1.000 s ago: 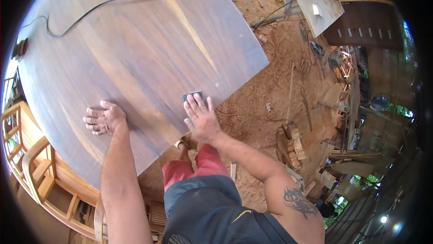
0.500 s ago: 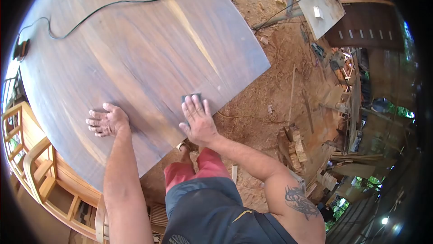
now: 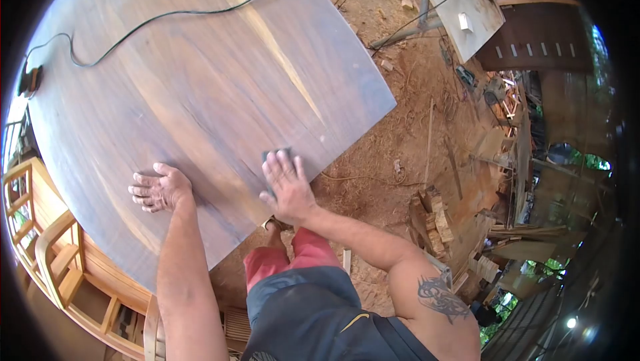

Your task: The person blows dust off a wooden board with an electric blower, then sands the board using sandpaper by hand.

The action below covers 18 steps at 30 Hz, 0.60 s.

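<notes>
A broad wooden tabletop (image 3: 180, 81) with brown grain and pale streaks fills the left and middle of the head view. My right hand (image 3: 291, 188) lies flat near its close edge, pressing on a dark piece of sandpaper (image 3: 268, 156). Only the margin of that piece shows past my fingers, and the rest is hidden. To the left, my left hand (image 3: 163, 190) rests palm down on the bare wood, fingers spread, holding nothing.
A black cord (image 3: 167, 12) crosses the tabletop to a dark power tool (image 3: 30, 81) at its left edge. Wooden chair frames (image 3: 57, 261) stand at lower left. Shavings and wood scraps (image 3: 433, 224) litter the ground. A pale board (image 3: 460, 11) bears tools at upper right.
My right hand has slid slightly toward my body and to the left, with the sandpaper under it. The view has shifted a little. My left hand still rests on the wood.
</notes>
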### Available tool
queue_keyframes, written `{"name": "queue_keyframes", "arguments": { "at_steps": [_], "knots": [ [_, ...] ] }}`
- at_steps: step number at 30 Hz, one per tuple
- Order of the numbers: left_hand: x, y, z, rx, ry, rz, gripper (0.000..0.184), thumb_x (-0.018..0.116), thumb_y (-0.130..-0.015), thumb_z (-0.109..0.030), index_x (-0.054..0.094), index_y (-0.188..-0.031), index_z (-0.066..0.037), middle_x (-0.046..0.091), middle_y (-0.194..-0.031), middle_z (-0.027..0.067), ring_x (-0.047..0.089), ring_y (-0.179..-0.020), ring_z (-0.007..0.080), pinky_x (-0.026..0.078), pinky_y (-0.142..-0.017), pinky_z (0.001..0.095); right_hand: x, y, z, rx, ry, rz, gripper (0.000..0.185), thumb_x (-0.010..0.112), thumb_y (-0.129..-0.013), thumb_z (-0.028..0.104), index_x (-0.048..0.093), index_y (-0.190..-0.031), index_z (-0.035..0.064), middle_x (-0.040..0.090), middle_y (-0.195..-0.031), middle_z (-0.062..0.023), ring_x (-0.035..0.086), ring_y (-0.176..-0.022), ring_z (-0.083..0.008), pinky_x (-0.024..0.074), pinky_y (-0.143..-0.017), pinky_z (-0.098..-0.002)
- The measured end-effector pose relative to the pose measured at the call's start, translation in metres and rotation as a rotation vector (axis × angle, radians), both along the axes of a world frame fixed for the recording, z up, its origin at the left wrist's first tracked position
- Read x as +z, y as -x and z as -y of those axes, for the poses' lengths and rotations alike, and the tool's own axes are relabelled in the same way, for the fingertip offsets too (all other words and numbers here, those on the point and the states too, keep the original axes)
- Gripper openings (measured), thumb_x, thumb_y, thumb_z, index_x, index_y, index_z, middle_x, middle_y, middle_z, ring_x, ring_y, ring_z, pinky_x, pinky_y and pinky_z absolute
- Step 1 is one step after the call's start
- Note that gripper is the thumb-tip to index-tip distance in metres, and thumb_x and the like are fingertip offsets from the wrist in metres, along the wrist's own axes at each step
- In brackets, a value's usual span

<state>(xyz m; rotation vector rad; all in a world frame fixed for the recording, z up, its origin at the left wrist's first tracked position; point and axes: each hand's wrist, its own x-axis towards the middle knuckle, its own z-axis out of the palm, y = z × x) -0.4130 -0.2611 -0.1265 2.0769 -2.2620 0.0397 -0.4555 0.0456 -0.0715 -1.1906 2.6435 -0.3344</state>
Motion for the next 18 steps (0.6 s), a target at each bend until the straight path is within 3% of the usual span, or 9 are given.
{"name": "queue_keyframes", "arguments": {
  "at_steps": [3, 5, 7, 10, 12, 13, 15, 16, 18],
  "knots": [
    [-0.007, 0.0, 0.004, 0.003, 0.008, -0.015, 0.078, 0.037, -0.104, -0.058, 0.022, -0.165, -0.012, 0.014, -0.172, 0.0231, 0.013, -0.158, 0.0429, 0.012, -0.124, 0.0607, 0.006, 0.071, -0.021, -0.075, -0.043, -0.144, 0.085, 0.044, -0.101, 0.051, 0.02, -0.164, -0.0004, 0.02, -0.172, -0.0222, 0.008, -0.161, -0.0378, 0.0043, -0.127, -0.0621],
    [-0.01, -0.004, 0.004, 0.0, 0.019, -0.011, 0.079, 0.037, -0.103, -0.06, 0.023, -0.165, -0.014, 0.014, -0.172, 0.0215, 0.011, -0.158, 0.041, 0.01, -0.124, 0.0603, -0.024, 0.169, -0.063, -0.411, 0.022, -0.18, 0.078, 0.04, -0.105, 0.049, 0.019, -0.166, 0.005, 0.016, -0.174, -0.0177, 0.008, -0.162, -0.0349, 0.0046, -0.127, -0.064],
    [-0.007, -0.001, 0.003, -0.002, 0.016, -0.006, 0.078, 0.037, -0.104, -0.058, 0.022, -0.165, -0.013, 0.014, -0.172, 0.023, 0.012, -0.158, 0.0428, 0.012, -0.124, 0.0613, -0.029, 0.264, -0.097, -0.667, -0.213, -0.161, 0.074, 0.03, -0.108, 0.048, 0.019, -0.164, 0.001, 0.015, -0.173, -0.0178, 0.011, -0.161, -0.032, 0.0051, -0.129, -0.0585],
    [-0.004, -0.002, 0.001, -0.007, 0.008, -0.002, 0.077, 0.038, -0.104, -0.056, 0.022, -0.165, -0.012, 0.013, -0.172, 0.0237, 0.013, -0.158, 0.0434, 0.012, -0.124, 0.0618, -0.022, 0.262, -0.076, -0.762, -0.251, -0.146, 0.075, 0.026, -0.109, 0.048, 0.014, -0.165, 0.0012, 0.01, -0.174, -0.0194, 0.007, -0.161, -0.0359, 0.0059, -0.129, -0.0565],
    [-0.007, -0.001, 0.003, 0.003, 0.016, 0.0, 0.078, 0.038, -0.104, -0.057, 0.022, -0.165, -0.013, 0.014, -0.172, 0.0229, 0.013, -0.158, 0.0427, 0.012, -0.124, 0.061, -0.016, 0.183, -0.036, -0.575, -0.293, -0.256, 0.078, 0.028, -0.108, 0.049, 0.01, -0.165, -0.0006, 0.007, -0.173, -0.0221, 0.005, -0.161, -0.0396, 0.0053, -0.129, -0.0567],
    [-0.01, -0.003, 0.003, 0.006, 0.023, 0.009, 0.078, 0.038, -0.103, -0.059, 0.023, -0.165, -0.013, 0.014, -0.172, 0.0222, 0.013, -0.158, 0.0422, 0.011, -0.124, 0.0601, -0.014, 0.137, -0.016, -0.437, -0.159, -0.263, 0.079, 0.033, -0.106, 0.048, 0.014, -0.164, -0.003, 0.011, -0.172, -0.025, 0.007, -0.16, -0.0415, 0.0061, -0.128, -0.0593],
    [-0.011, -0.004, 0.004, 0.005, 0.031, 0.017, 0.079, 0.038, -0.103, -0.06, 0.024, -0.165, -0.014, 0.015, -0.172, 0.0214, 0.013, -0.158, 0.0417, 0.01, -0.125, 0.0589, 0.005, 0.046, 0.009, -0.174, -0.024, -0.048, 0.083, 0.041, -0.102, 0.05, 0.022, -0.163, -0.0034, 0.018, -0.171, -0.0256, 0.013, -0.16, -0.0408, 0.0086, -0.126, -0.0642],
    [-0.011, -0.004, 0.004, 0.006, 0.031, 0.013, 0.079, 0.038, -0.103, -0.06, 0.024, -0.165, -0.014, 0.015, -0.172, 0.0214, 0.014, -0.158, 0.0417, 0.011, -0.125, 0.0587, 0.001, 0.023, 0.01, -0.029, 0.0, -0.001, 0.084, 0.043, -0.101, 0.051, 0.024, -0.162, -0.0028, 0.02, -0.17, -0.0255, 0.014, -0.16, -0.0398, 0.0095, -0.125, -0.0653],
    [-0.006, 0.001, 0.005, 0.006, 0.006, 0.002, 0.078, 0.038, -0.103, -0.059, 0.023, -0.165, -0.013, 0.014, -0.172, 0.022, 0.013, -0.158, 0.0417, 0.011, -0.125, 0.0589, 0.008, 0.062, 0.002, -0.1, -0.009, -0.092, 0.082, 0.045, -0.101, 0.05, 0.028, -0.161, -0.002, 0.025, -0.169, -0.025, 0.017, -0.16, -0.0386, 0.0108, -0.125, -0.0657]
  ]
}}
